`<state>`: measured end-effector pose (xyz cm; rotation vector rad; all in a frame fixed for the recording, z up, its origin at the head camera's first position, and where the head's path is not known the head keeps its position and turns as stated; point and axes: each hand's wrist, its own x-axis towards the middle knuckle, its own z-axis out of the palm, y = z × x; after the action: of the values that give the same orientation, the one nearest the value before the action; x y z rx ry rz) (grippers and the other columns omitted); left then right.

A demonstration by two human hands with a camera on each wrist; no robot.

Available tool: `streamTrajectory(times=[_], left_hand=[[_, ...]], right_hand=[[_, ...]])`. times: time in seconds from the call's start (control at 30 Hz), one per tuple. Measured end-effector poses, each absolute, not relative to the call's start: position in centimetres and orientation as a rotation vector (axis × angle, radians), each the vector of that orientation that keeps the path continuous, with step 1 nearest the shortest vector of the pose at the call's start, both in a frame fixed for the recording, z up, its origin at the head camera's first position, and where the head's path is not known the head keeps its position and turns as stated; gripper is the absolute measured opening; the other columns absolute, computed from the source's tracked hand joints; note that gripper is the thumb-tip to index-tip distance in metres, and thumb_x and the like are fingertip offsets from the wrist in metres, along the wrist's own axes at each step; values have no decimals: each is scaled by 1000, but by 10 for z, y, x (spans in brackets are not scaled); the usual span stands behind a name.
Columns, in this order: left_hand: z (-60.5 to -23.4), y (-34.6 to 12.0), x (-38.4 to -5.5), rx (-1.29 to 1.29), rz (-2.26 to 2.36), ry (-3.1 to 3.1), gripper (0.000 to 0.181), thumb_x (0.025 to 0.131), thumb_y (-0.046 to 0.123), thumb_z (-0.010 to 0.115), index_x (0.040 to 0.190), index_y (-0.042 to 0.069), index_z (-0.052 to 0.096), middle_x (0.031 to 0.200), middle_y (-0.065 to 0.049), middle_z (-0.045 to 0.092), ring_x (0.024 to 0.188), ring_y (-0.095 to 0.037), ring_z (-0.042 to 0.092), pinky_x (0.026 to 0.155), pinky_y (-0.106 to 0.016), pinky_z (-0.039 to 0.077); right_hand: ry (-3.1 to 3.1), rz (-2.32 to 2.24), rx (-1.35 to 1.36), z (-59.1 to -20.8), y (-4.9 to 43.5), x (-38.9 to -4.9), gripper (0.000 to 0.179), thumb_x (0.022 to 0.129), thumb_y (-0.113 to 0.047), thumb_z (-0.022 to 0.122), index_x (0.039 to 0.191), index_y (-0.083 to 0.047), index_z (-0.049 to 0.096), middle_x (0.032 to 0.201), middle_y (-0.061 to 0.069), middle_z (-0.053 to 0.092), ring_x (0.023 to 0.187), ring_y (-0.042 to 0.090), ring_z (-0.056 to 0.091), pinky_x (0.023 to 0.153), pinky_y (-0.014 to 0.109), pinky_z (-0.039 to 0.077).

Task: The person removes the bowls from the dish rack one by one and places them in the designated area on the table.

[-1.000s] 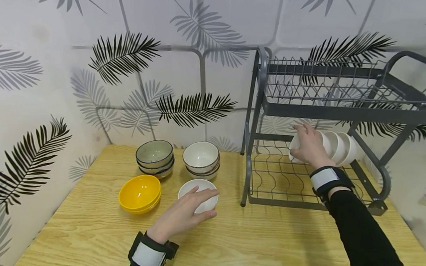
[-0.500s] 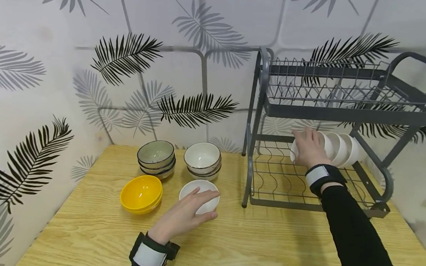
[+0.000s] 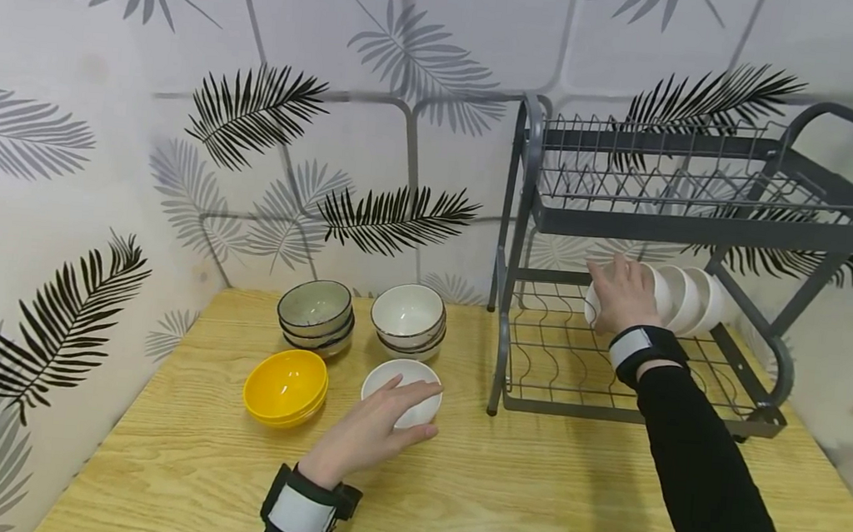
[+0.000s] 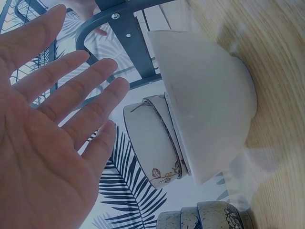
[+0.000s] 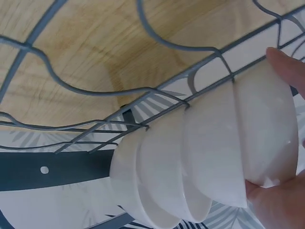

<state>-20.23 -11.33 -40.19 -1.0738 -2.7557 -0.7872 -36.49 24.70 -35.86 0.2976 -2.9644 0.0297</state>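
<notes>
On the lower tier of the dark grey dish rack, my right hand grips a white bowl by its edges, thumb on one side and fingers on the other. That bowl stands on its side at the left end of a row of several white bowls, close against its neighbour in the right wrist view. My left hand holds nothing; its fingers are spread over another white bowl that sits upright on the table. In the left wrist view the fingers show apart from that bowl's rim.
Behind the white bowl stand stacked cream bowls with dark rims and stacked grey-green bowls. Yellow bowls, one inside another, are left of my left hand. The rack's upper tier hangs above my right hand. A leaf-patterned wall backs the table.
My right wrist and forearm have swung slightly left while the hand stays on the bowl in the rack. The left hand keeps its place over the white bowl. The whole view shifts slightly.
</notes>
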Motion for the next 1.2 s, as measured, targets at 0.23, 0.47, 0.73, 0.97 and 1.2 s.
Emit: streamTrajectory(times=[0.23, 0.47, 0.73, 0.97, 1.2], left_hand=[[-401, -113, -202, -1062, -803, -2767, 49, 93, 27, 62, 136, 5, 52, 136, -7, 56, 126, -18, 47, 116, -46, 23], [-399, -114, -201, -1053, -810, -2771, 49, 93, 27, 62, 135, 5, 52, 135, -7, 56, 125, -19, 48, 116, -47, 23], [-398, -115, -200, -1049, -803, -2770, 49, 93, 29, 61, 135, 5, 53, 135, -7, 56, 126, -18, 47, 116, -46, 23], [-398, -115, -200, -1042, -808, -2784, 49, 93, 29, 61, 136, 5, 53, 135, -6, 56, 126, -18, 47, 116, -45, 23], [-398, -115, -200, -1034, -807, -2794, 49, 94, 30, 61, 136, 6, 52, 136, -6, 55, 127, -18, 46, 116, -44, 23]], right_hand=[[-2935, 6, 315, -361, 248, -366, 112, 57, -12, 89, 148, -2, 25, 140, 40, 17, 126, 58, 16, 104, 71, 21], [-2873, -44, 335, -366, 248, -370, 107, 58, -10, 88, 147, -5, 29, 134, 38, 25, 123, 56, 22, 101, 70, 25], [-2815, -174, 356, -368, 249, -370, 99, 63, -10, 86, 147, -5, 33, 126, 36, 31, 115, 52, 29, 96, 65, 32], [-2751, -231, 343, -367, 251, -370, 93, 64, 1, 82, 145, -4, 37, 125, 38, 32, 114, 53, 29, 90, 64, 38], [-2725, -63, 344, -358, 250, -373, 98, 60, 1, 84, 145, -1, 35, 133, 41, 26, 122, 58, 23, 95, 70, 32]])
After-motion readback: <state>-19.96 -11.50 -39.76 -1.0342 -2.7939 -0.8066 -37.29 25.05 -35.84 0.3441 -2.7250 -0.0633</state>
